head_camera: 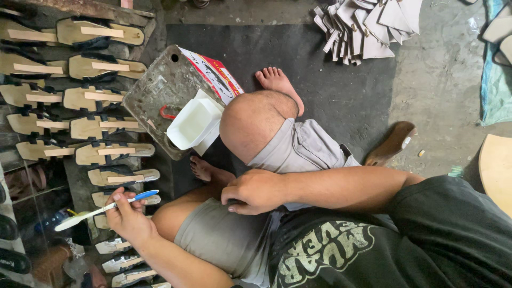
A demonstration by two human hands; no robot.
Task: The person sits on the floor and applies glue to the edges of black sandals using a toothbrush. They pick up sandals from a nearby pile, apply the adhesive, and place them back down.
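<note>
Left hand (127, 216) pinches a blue-and-white toothbrush (104, 208) in its fingers, above the rows of sandal soles (104, 96). Right hand (255, 191) rests curled on the thigh, holding nothing. Risk: loose pinch lets the brush drop onto soles; white tub (193, 124) in the tilted tin (160, 93) could tip.

Brush head (68, 223) beyond the left-hand fingers (118, 201): bristles too small to tell. Fingertips of the right hand (255, 191) tucked under, hidden. Sandal rows (80, 96) cut off at the frame edge.

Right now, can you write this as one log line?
left hand: holds toothbrush | right hand: rests on thigh | nearby: sandal soles, white tray
</note>
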